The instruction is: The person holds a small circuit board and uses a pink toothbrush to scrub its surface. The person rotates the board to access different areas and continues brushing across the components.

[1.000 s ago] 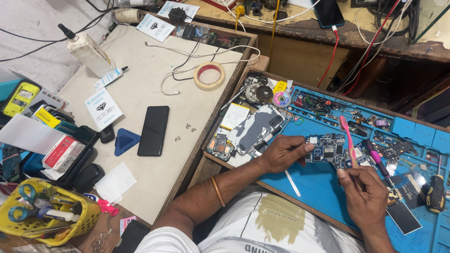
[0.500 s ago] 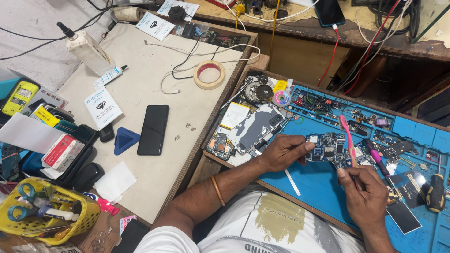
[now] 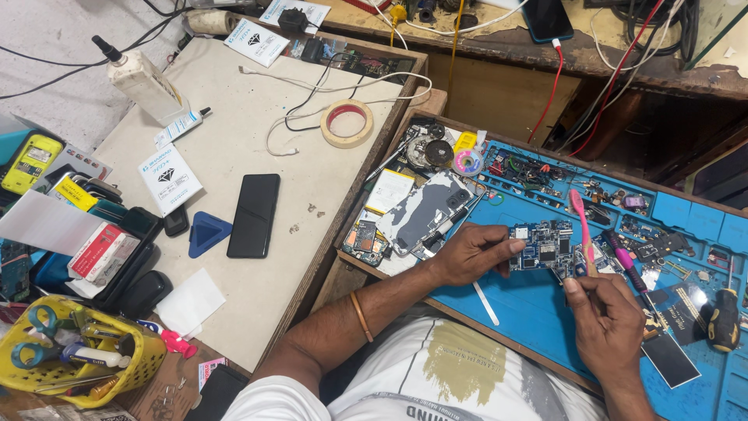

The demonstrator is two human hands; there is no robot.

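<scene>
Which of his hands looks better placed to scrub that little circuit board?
The right hand: it holds the pink toothbrush against the circuit board, while the left hand steadies the board's edge.

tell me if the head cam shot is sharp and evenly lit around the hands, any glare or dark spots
Head view: sharp around the left hand and right hand on the circuit board; light is soft and even on the blue mat, shadows faint; mild sheen on the black phone; the recess at upper right is dark; edges bend slightly.
</scene>
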